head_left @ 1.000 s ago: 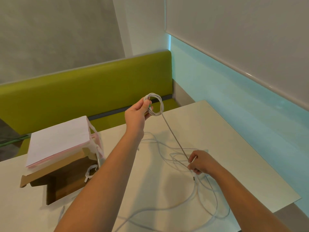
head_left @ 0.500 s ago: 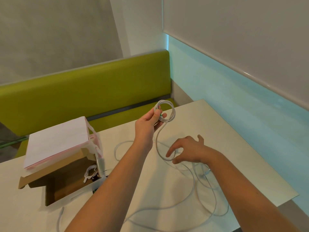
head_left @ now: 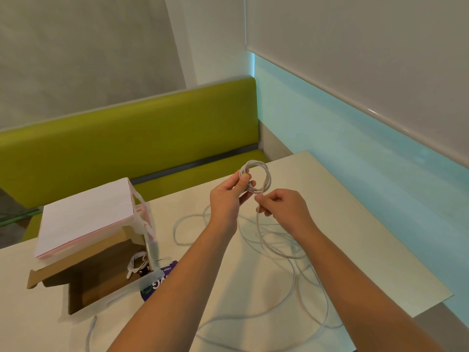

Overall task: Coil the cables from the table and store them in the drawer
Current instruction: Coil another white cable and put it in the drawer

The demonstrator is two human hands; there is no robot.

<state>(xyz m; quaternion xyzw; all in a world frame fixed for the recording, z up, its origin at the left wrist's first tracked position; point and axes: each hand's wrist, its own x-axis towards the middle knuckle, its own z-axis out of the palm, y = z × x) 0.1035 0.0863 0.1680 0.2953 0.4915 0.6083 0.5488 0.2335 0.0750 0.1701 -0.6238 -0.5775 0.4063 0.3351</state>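
Loose cable sprawls across the worktop toward its near right edge. I judge it light, limp, springy, so grip where the loops cross. My right hand pinches the feed strand just below the coil; my left hand clamps the coil's loops together, over the far edge.

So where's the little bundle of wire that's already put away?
In the head view, the small coiled cable lies inside the open drawer at the lower left, on the table, left of the person's arms.
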